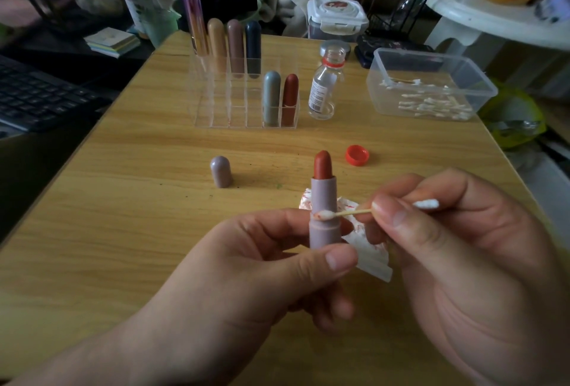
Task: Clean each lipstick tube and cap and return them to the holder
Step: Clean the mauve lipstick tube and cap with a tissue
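My left hand [262, 265] holds an open mauve lipstick tube [324, 216] upright by its base, its red-brown bullet raised. My right hand [456, 262] pinches a cotton swab [342, 214] whose stained tip touches the tube's collar. The tube's mauve cap [221, 171] stands apart on the table to the left. A clear acrylic holder [212, 108] at the back holds several capped lipsticks, among them a grey one [271, 97] and a red-brown one [290, 99] in front.
A stained white tissue [370, 254] lies under my hands. A small glass bottle [326, 83] stands open right of the holder, its red cap [357, 155] lying on the wooden table [123, 200]. A plastic box of swabs [431, 86] sits far right. A keyboard [40, 96] lies to the left.
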Tool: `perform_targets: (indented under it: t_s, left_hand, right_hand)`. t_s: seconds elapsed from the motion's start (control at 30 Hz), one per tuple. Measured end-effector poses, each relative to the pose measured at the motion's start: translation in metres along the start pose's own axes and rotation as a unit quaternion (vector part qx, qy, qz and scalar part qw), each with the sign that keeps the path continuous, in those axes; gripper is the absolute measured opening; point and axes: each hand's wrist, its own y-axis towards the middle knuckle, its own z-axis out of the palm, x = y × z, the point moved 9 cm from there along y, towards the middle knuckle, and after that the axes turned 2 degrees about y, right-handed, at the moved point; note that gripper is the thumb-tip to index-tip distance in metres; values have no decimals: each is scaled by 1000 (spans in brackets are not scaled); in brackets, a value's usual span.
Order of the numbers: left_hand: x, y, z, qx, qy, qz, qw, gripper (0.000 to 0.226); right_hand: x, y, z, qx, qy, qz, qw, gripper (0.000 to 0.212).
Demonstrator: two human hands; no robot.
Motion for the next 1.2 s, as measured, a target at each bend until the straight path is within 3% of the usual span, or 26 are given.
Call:
perform_targets:
  t_s: [0.2, 0.4, 0.5, 0.57, 0.63, 0.7, 0.8, 1.0, 1.2]
  left_hand:
    - [-5, 0, -11, -39, -10, 9, 999, 44]
    - [-16, -1, -36, -116, 82, 13, 990, 44]
    - [-16, -1, -40, -130, 100, 3, 986, 48]
    - [-16, -1, -42, -134, 116, -7, 984, 49]
    - [-16, 0, -43, -136, 143, -15, 980, 49]
    - [-13, 1, -45, -141, 161, -30, 976, 50]
    - [-11, 0, -46, -148, 194, -61, 968, 52]
    - [-27, -5, -46, -181, 267, -56, 945, 30]
    - [-25, -2, -42, -151, 307, -76, 936, 29]
  right_hand:
    - [11, 19, -23, -24, -72, -17, 997, 12]
    - [7, 51, -64, -79, -77, 40, 993, 15]
    - [-7, 62, -76, -82, -162, 70, 981, 24]
    - [-8, 69, -85, -96, -318, 51, 942, 17]
    - [-9, 76, -85, -95, -492, 22, 865, 16]
    - [-11, 79, -79, -87, -572, 11, 816, 15]
    - [-16, 80, -71, -75, -608, 5, 790, 16]
    - [-15, 78, -63, -61, -663, -9, 746, 19]
    - [-16, 78, -63, -63, -662, 17, 747, 21]
